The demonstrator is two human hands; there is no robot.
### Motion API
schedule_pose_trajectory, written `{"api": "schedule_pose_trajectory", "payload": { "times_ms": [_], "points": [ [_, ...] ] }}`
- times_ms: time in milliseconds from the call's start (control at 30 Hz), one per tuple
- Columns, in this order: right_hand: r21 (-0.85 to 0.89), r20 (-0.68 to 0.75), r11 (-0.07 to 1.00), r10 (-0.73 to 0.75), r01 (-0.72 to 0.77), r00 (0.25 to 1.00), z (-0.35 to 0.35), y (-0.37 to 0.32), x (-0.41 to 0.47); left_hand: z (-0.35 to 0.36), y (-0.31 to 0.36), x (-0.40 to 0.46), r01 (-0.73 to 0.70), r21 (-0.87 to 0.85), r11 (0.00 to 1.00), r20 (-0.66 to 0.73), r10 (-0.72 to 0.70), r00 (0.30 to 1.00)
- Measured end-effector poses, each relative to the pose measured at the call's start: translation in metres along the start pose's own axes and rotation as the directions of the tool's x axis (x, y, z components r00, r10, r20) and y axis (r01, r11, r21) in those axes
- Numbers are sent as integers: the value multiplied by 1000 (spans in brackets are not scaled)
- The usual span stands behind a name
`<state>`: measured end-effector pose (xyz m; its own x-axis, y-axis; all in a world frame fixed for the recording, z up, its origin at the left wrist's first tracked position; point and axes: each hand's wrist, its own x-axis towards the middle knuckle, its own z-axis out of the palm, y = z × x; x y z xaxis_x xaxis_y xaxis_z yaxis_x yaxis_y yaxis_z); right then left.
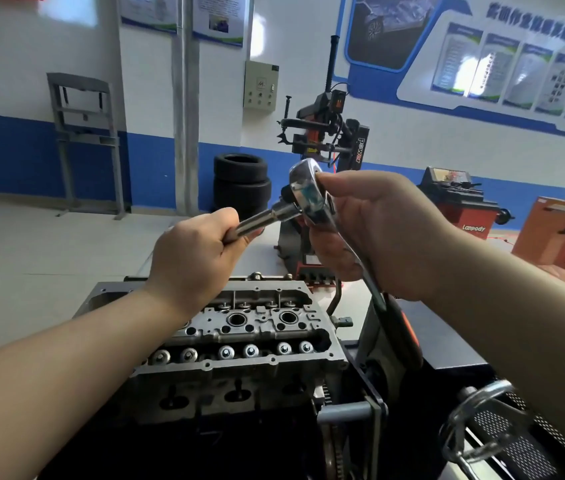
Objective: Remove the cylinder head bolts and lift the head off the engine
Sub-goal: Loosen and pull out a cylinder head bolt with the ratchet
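At frame centre, the left hand (194, 251) curls tightly round a chrome extension bar (267, 216), gripping its lower end. The right hand (378, 233) wraps round the ratchet wrench (310, 192), thumb pressed near its shiny round head; the handle, black with an orange stripe, runs down toward lower right. The bar meets the ratchet head. Below the hands, lower centre, sits the cylinder head (239, 337): bare grey cast metal, two round plug wells, a row of shiny round caps along its front. Behind, upper centre, a black and red tire changer (329, 133) reads "power". At right, a red machine (461, 209) reads "Lanpody". Wall poster text is blurred.
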<state>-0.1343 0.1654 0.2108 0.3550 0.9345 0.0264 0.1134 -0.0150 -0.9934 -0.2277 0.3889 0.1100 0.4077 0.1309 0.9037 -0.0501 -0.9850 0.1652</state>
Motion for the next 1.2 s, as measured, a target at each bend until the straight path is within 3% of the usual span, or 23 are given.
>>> {"api": "schedule_pose_trajectory", "payload": {
  "times_ms": [300, 633, 767, 933, 1033, 1200],
  "points": [
    [132, -43, 990, -38, 43, 998, -5, 1, -2, -3, 0, 1, 78, 71, 994, -102, -70, 992],
    [46, -15, 999, 13, -13, 1000, -3, 9, 0, -10, -3, 0, 20, 141, 990, -71, -10, 997],
    [26, 56, 1000, 5, -7, 998, -2, 12, 0, -13, -10, -3, -51, -17, 999, -7, 51, 999],
    [-7, 107, 1000, -11, 12, 994, 1, 10, -1, -16, -7, -7, -5, -154, 988, 55, 14, 998],
    [-65, 117, 998, -8, 16, 993, 3, 9, 0, -18, -4, -5, 36, -251, 967, 164, 6, 987],
    [-82, 74, 996, -12, 18, 997, 11, 13, -5, -21, -2, -4, 82, -268, 960, 185, -32, 982]
  ]
}}
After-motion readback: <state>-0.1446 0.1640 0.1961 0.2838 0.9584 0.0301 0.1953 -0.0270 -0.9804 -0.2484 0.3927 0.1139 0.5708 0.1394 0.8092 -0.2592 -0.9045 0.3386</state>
